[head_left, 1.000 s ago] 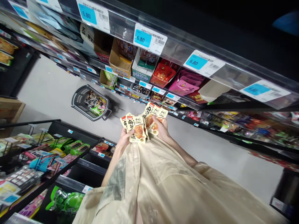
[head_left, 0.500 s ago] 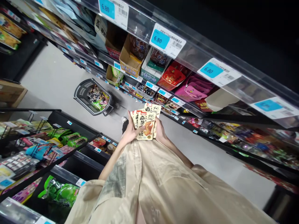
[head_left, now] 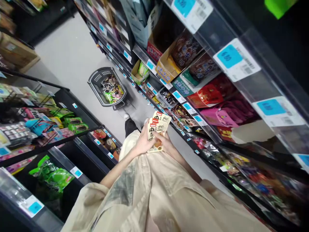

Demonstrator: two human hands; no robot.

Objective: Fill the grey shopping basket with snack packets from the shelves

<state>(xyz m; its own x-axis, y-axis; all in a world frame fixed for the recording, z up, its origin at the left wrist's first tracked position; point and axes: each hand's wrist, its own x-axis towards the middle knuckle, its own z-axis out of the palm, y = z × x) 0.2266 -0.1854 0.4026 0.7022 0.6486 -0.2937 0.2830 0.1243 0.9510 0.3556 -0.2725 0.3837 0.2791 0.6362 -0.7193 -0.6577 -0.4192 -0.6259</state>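
Several cream-coloured snack packets [head_left: 164, 120] with red corner labels and black lettering are stacked in front of my body. My left hand [head_left: 145, 140] is closed on the stack from its left side, thumb lying across the front. On the other side my right hand [head_left: 166, 141] grips the same packets, its thumb also over the lower front. Parts of the lettering and food picture are covered by the thumbs. Beyond my hands, a dark shopping basket [head_left: 95, 82] with mixed small packets in it stands on the floor.
Along the right runs a shelf with price tags [head_left: 236, 59], boxed snacks [head_left: 166, 69] and pink packets [head_left: 217, 116]. Shelves on the left hold green bags [head_left: 54, 175]. Grey floor [head_left: 70, 48] stretches between them, with a cardboard box [head_left: 18, 51] at far left.
The packets have been drawn together into a tighter, tilted stack, and my right thumb has come over the front. My view has turned, and a dark trouser leg and shoe show more fully.
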